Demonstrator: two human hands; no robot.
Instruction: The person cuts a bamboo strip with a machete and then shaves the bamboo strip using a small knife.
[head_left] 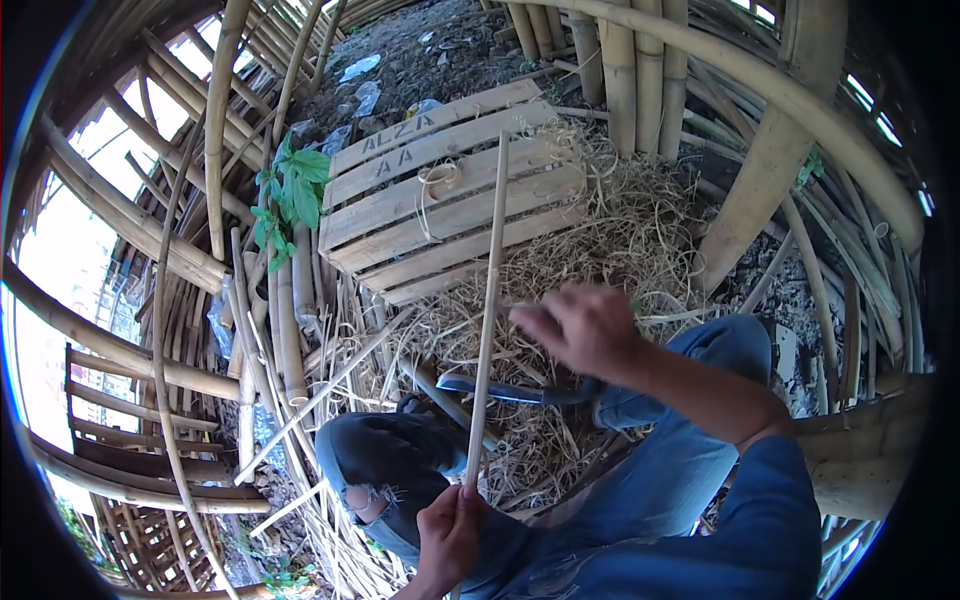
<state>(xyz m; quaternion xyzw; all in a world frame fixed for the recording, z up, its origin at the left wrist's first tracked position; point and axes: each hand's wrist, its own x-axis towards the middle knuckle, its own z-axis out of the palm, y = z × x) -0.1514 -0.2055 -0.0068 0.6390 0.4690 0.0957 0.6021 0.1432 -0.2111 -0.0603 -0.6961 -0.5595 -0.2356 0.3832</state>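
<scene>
My left hand (448,535) is closed around the lower part of a long, pale bamboo stick (489,290). The stick stands tilted in front of me, its top end over the wooden crate. Beside its middle, to the right, is my right hand (585,328), closed and somewhat blurred. A thin grey blade, seemingly of a knife (518,305), juts from that hand to the stick; its handle is mostly hidden by the fingers. My bent knees in torn jeans (375,480) lie on both sides of the stick.
A slatted wooden crate (450,200) with a curled shaving on it lies ahead. Bamboo shavings (640,220) cover the ground around it. Loose bamboo strips (340,540) lie at lower left. Thick bamboo posts (765,180) and a leafy plant (300,190) flank the crate.
</scene>
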